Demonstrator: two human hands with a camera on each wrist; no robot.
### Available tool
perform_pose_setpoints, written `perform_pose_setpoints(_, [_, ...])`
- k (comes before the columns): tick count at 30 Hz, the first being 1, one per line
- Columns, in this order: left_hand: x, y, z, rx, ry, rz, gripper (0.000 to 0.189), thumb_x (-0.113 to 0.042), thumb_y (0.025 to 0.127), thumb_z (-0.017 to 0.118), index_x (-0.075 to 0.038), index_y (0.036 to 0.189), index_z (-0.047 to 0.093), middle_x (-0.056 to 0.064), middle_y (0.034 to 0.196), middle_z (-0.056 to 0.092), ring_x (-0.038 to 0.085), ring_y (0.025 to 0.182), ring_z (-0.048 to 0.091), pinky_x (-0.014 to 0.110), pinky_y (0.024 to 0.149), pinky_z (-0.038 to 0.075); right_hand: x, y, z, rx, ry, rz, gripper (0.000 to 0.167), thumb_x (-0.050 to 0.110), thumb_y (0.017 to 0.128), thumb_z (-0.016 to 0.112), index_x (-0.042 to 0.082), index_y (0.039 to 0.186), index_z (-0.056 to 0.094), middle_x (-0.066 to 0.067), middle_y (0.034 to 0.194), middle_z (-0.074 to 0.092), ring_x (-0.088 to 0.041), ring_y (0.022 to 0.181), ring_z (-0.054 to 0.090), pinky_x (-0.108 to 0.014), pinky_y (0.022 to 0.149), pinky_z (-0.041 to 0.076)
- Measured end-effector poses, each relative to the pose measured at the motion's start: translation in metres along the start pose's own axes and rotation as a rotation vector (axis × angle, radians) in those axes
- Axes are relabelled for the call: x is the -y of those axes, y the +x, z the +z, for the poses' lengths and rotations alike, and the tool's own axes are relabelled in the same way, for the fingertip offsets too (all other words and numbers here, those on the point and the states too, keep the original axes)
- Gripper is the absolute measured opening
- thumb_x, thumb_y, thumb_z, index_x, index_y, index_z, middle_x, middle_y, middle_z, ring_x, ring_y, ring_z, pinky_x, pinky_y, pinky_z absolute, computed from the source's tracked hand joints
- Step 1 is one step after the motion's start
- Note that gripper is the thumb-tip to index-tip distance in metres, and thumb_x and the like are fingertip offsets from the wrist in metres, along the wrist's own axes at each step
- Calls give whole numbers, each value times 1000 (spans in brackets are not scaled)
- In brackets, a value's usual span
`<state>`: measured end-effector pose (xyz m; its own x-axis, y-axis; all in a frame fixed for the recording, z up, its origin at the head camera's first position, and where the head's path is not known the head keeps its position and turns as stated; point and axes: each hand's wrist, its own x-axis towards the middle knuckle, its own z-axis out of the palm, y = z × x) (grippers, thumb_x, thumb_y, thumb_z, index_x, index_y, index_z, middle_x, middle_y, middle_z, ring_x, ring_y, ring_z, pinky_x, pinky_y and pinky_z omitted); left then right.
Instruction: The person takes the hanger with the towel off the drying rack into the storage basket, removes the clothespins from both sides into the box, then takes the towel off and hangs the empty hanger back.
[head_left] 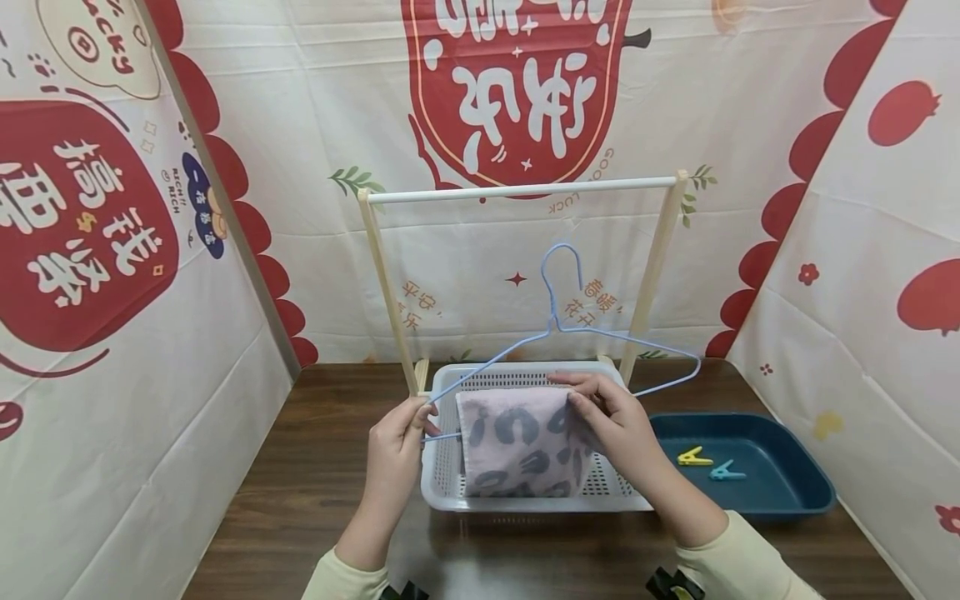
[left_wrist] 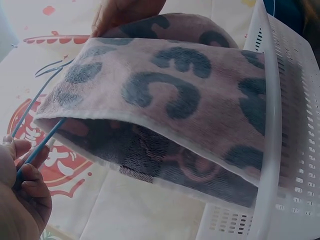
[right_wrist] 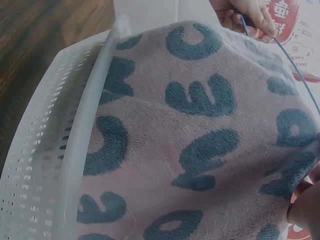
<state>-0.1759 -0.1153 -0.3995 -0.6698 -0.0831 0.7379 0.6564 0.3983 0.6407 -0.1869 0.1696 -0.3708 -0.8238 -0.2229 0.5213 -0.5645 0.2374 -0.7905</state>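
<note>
A light blue wire hanger (head_left: 553, 321) is held upright over the white basket, its hook at the top. My left hand (head_left: 397, 437) grips the hanger's left corner. Draped over the hanger's lower bar is a pink towel (head_left: 525, 442) with dark grey patches, its lower part hanging into the basket. My right hand (head_left: 611, 417) pinches the towel's upper right edge between thumb and fingers. In the left wrist view the folded towel (left_wrist: 165, 85) gapes at its side, with the bar running into the fold.
The white perforated basket (head_left: 442, 492) stands on the brown wooden table (head_left: 300, 492). Behind it rises a rack with a white rail (head_left: 525, 191) and wooden posts. To the right, a dark blue tray (head_left: 787, 475) holds a yellow clip (head_left: 694, 457) and a blue clip (head_left: 727, 471).
</note>
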Motion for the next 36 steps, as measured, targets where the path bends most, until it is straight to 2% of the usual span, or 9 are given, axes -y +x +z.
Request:
perform_pose_setpoints(4, [1,-1,1,4,0,-13,14,1,93,60,-8,83,64,-2,66,63,10,59,62,22,49,46,-1,2,1,16,190,-29,9,3,103,45,-3,97,50,-17,129,60,-17,126,53,-20,99,38])
perform_pose_setpoints(6, [1,-2,1,5,-6,-24,15,1,93,60,-8,83,64,-3,66,63,10,59,61,22,48,46,0,3,2,4,297,-27,12,2,104,42,-9,98,44,-17,127,62,-17,122,55,-20,95,41])
perform_pose_setpoints(9, [2,-2,2,6,-13,-41,15,1,94,59,-9,83,64,-3,66,63,10,59,61,23,46,46,1,3,4,-67,325,0,15,2,104,39,-11,97,40,-6,96,68,-8,91,63,-17,74,43])
perform_pose_setpoints(13, [5,-3,2,9,-14,-67,15,-2,95,59,-9,83,64,-3,66,62,10,58,61,25,45,46,4,2,6,-171,268,76,12,6,105,39,-3,97,44,5,65,47,-6,58,45,-23,53,35])
perform_pose_setpoints(18, [7,-4,2,15,-8,-101,14,-5,96,59,-8,83,64,-3,64,61,15,56,61,26,46,47,6,2,8,-249,340,154,13,14,107,38,8,98,46,2,82,46,-9,75,46,-22,65,36])
perform_pose_setpoints(21, [7,-4,2,20,-8,-117,13,-6,96,59,-7,84,64,-3,64,61,18,56,62,26,46,47,7,5,10,-304,383,174,14,14,107,36,7,99,45,-1,98,44,-12,95,43,-23,79,36])
perform_pose_setpoints(25, [7,-4,2,20,8,-122,14,-8,97,59,-7,84,64,-3,64,61,13,56,60,26,46,47,9,8,12,-385,398,245,16,16,108,33,6,101,43,-3,106,44,-15,105,42,-24,88,34])
perform_pose_setpoints(31, [8,-5,2,23,50,-108,12,-8,96,60,-8,84,64,-3,61,60,12,51,56,23,45,45,8,13,15,-497,406,313,15,19,108,32,10,107,44,-7,112,45,-18,106,46,-26,89,37])
perform_pose_setpoints(36, [10,-7,2,32,60,-79,10,-5,95,60,-6,87,65,-2,59,59,11,46,51,21,43,42,2,17,18,-580,471,237,12,19,107,35,11,105,44,-7,102,52,-16,91,55,-22,78,46])
